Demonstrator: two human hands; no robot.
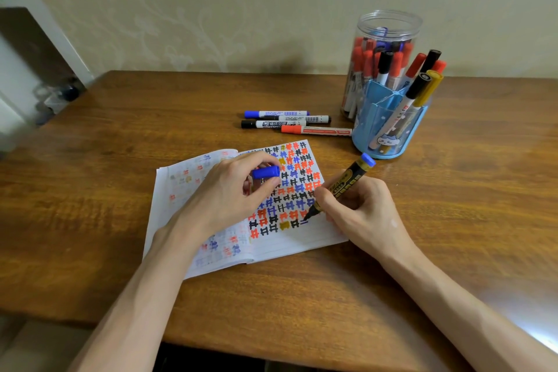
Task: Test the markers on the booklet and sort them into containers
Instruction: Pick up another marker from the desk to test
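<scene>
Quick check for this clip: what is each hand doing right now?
Left hand: pinches the blue cap and rests on the booklet.
Right hand: grips the uncapped marker, tip on the page.

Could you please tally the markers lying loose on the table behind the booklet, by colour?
Blue marker: 1
Black markers: 2
Red marker: 1
Total: 4
</scene>
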